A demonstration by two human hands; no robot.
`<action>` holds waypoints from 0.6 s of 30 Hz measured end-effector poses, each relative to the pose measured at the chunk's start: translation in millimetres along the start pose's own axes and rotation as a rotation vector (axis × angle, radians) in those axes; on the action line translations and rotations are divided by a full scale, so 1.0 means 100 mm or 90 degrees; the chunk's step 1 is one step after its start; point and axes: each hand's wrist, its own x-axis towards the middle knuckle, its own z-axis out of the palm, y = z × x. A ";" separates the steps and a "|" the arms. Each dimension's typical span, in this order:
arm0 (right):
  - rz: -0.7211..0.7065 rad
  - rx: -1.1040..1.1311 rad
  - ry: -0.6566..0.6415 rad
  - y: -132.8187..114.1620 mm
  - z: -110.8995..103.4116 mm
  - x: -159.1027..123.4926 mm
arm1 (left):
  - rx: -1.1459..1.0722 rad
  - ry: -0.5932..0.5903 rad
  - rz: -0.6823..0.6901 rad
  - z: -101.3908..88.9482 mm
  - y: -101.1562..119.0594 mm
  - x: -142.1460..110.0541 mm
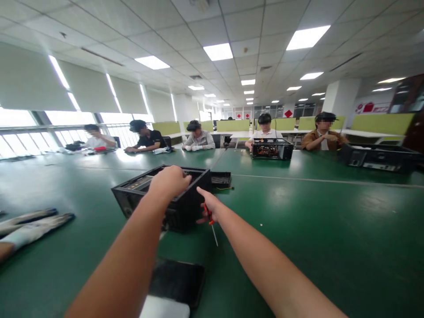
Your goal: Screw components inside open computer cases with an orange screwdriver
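A black computer case (188, 205) lies on the green table in front of me, its upper side open with metal parts showing inside. My left hand (169, 181) reaches over the case, closed, its fingertips hidden at the inner edge; what they grip I cannot make out. Beside the right end of the case, my right hand (210, 205) holds a screwdriver (211, 219) with a red-orange handle. Its thin shaft slants down toward the table. The fingers of this hand are partly curled and the thumb points at the case.
Behind the case sits a black slotted part (221, 179) with a thin cable. Near me lie a dark flat object (180, 282) and a white one (165, 308). Another person's gloved hands (36, 229) rest at left. Across the green table (314, 221), several people sit, with more computer cases (271, 150).
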 end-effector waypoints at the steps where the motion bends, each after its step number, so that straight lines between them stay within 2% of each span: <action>1: 0.027 0.006 0.000 0.02 0.01 -0.03 | -0.019 0.014 0.018 -0.05 0.10 -0.08; 4: 0.079 0.013 0.015 0.13 -0.15 -0.29 | -0.093 0.029 0.090 -0.10 0.53 -0.30; 7: 0.084 0.017 0.042 0.30 -0.54 -0.79 | -0.195 0.025 0.168 0.06 1.06 -0.55; 9: 0.080 0.018 0.054 0.42 -0.90 -1.26 | -0.277 0.016 0.218 0.29 1.43 -0.77; 13: 0.056 0.036 0.048 0.69 -1.70 -2.37 | -0.441 -0.015 0.279 0.88 2.07 -1.30; 16: 0.004 0.065 0.058 0.89 -2.20 -3.04 | -0.534 -0.036 0.288 1.23 2.37 -1.66; 18: -0.021 0.067 0.091 1.00 -2.40 -3.24 | -0.568 -0.055 0.296 1.36 2.46 -1.83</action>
